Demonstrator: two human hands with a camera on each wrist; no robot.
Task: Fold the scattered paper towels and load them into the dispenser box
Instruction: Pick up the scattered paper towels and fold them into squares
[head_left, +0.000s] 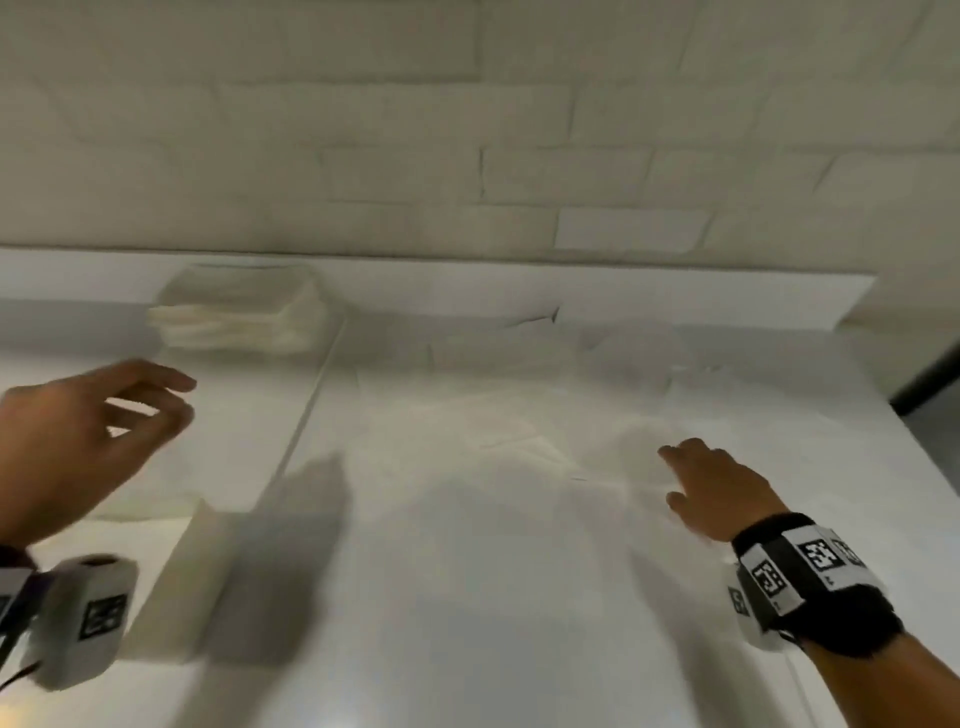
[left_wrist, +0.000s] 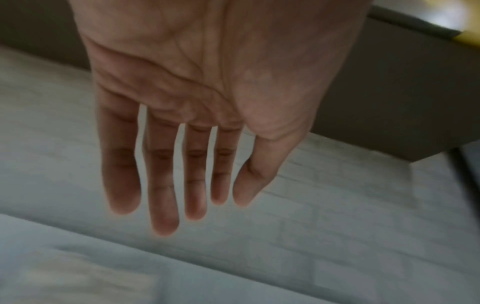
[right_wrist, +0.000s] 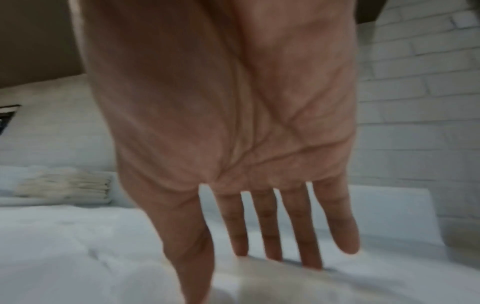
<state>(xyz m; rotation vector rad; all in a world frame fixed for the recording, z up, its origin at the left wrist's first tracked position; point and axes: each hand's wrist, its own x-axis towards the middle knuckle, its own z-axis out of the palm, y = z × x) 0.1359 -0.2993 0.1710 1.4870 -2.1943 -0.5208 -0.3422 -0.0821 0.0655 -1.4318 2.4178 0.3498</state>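
Loose white paper towels (head_left: 509, 436) lie spread flat over the middle and right of the white table (head_left: 467, 649). My right hand (head_left: 672, 478) is over them with straight fingers, and in the right wrist view its fingertips (right_wrist: 311, 261) touch a towel sheet (right_wrist: 78, 246). A stack of folded towels (head_left: 239, 317) sits at the back left, also seen as the stack (right_wrist: 64, 185) from the right wrist. My left hand (head_left: 176, 402) hovers above the table's left side, palm open (left_wrist: 202, 209), holding nothing. A blurred white box shape (head_left: 208, 571) stands near the front left.
A low white ledge (head_left: 467, 291) runs along the back under a pale brick wall (head_left: 467, 130). A seam (head_left: 311, 405) crosses the table left of centre. The table's right edge (head_left: 930, 457) drops to a dark floor.
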